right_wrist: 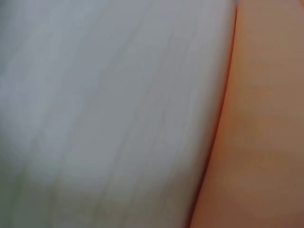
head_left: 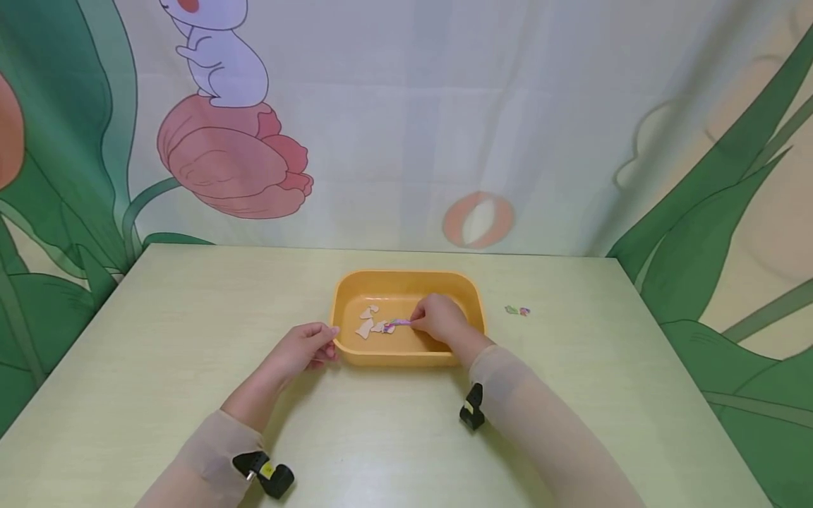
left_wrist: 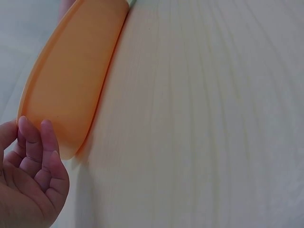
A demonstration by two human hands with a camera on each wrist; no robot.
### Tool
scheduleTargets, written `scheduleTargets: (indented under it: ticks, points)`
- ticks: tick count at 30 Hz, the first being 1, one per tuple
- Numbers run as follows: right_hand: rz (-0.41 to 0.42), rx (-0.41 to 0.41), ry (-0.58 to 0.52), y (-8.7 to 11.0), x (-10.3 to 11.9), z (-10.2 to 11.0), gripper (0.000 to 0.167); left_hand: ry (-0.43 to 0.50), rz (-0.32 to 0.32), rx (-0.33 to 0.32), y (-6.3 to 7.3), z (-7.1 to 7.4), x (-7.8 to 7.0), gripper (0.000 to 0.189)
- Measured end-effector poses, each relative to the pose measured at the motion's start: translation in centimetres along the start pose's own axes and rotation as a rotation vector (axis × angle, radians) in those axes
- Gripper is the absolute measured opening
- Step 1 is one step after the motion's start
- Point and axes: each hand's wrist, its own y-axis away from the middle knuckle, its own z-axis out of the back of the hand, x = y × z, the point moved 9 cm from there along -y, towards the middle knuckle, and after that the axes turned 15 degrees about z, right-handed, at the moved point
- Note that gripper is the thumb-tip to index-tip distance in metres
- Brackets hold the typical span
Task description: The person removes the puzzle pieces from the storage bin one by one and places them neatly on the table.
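A yellow-orange plastic tray point(head_left: 406, 358) sits on the table. My left hand point(head_left: 309, 347) pinches its front left corner at the rim; in the left wrist view the fingers point(left_wrist: 32, 142) curl against the tray's wall point(left_wrist: 71, 71). My right hand point(head_left: 440, 317) reaches over the tray's right side and pinches a thin purple-and-pink piece point(head_left: 400, 322), seen nearly edge-on. Its left end overlaps small pale flat cutouts point(head_left: 365, 328) lying on the tray bottom. The right wrist view shows only the tray's outer wall point(right_wrist: 256, 118) and the tabletop, not the hand.
Right of the tray, a small green cutout point(head_left: 511, 310) and a pink-purple one point(head_left: 524, 311) lie on the pale wooden table point(head_left: 571, 395). Behind the table's far edge hangs a printed curtain point(head_left: 381, 141) with a rabbit and flowers.
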Motion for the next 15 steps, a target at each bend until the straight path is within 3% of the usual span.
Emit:
scheduleTargets:
  ticks: [15]
  points:
    - [0.014, -0.024, -0.018, 0.11, 0.35, -0.03, 0.010, 0.000, 0.009, -0.001, 0.18, -0.07, -0.04, 0.029]
